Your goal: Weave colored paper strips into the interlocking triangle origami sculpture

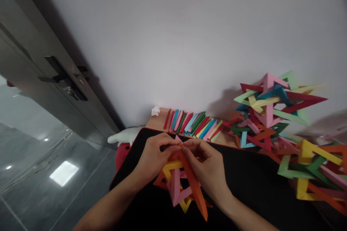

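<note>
A folded paper model (175,187) in pink, yellow and orange hangs below my two hands, above a black mat. My left hand (154,157) pinches the top of the model, its fingertips at an orange piece. Close beside it, my right hand (207,164) is closed on the upper end of a long orange paper strip (193,184), which slants down to the right across the model. The fingertips of both hands nearly meet, and the fold between them is partly hidden.
Behind the black mat (244,177), a row of coloured folded strips (189,124) lies on a wooden surface (162,111) by the wall. Finished-looking paper stars (268,101) stand at the right. A grey door (62,75) is at the left.
</note>
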Demonstrator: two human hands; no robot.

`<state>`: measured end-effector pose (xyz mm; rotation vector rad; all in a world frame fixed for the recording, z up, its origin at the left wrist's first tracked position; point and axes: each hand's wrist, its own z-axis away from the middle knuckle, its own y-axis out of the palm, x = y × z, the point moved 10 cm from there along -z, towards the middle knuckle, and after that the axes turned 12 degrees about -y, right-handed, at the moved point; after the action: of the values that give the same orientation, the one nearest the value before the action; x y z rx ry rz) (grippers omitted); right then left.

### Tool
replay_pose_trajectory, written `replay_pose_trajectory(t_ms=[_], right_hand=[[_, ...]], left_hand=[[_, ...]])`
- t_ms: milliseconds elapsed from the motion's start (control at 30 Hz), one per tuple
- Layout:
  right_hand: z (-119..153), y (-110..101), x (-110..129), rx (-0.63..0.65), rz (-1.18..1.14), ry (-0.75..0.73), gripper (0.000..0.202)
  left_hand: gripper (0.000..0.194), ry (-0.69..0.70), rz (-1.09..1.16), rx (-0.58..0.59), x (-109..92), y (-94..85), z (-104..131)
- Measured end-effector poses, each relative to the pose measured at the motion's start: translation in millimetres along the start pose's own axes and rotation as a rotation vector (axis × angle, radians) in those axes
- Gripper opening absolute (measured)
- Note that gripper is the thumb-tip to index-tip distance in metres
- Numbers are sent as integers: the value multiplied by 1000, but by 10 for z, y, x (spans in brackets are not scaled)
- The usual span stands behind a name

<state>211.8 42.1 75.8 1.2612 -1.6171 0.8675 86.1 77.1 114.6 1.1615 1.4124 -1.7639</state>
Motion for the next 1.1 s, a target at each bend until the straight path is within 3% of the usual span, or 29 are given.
replay_pose_trajectory(t_ms=[167, 267, 367, 467, 567, 700, 833, 1000, 1100], right_hand=[[-37, -44, 124, 9, 66, -46, 12], [-141, -82, 273, 99, 181, -136, 14], [-244, -126, 411, 197, 279, -274, 10], [-276, -42, 420, 382, 266, -344, 13], [-273, 29, 401, 480, 240, -375, 16], [-277, 78, 424, 492, 271, -426, 13], [-260, 138, 460, 518, 316, -487, 15], [-249, 134, 467, 479, 343, -529, 16], [-236, 149, 453, 472, 363, -533, 15]], left_hand=[[8, 33, 54, 17, -47, -23, -69], [7, -14, 146, 135, 21, 42, -171], [23, -81, 274, 279, 93, 116, -289], [35, -90, 345, 389, 85, 158, -385], [32, -34, 339, 430, 38, 155, -450], [22, -20, 279, 461, 73, 180, -488], [21, 24, 187, 375, 116, 104, -497], [17, 159, -138, 14, 44, -207, -290], [18, 66, -199, -53, 81, -252, -89]])
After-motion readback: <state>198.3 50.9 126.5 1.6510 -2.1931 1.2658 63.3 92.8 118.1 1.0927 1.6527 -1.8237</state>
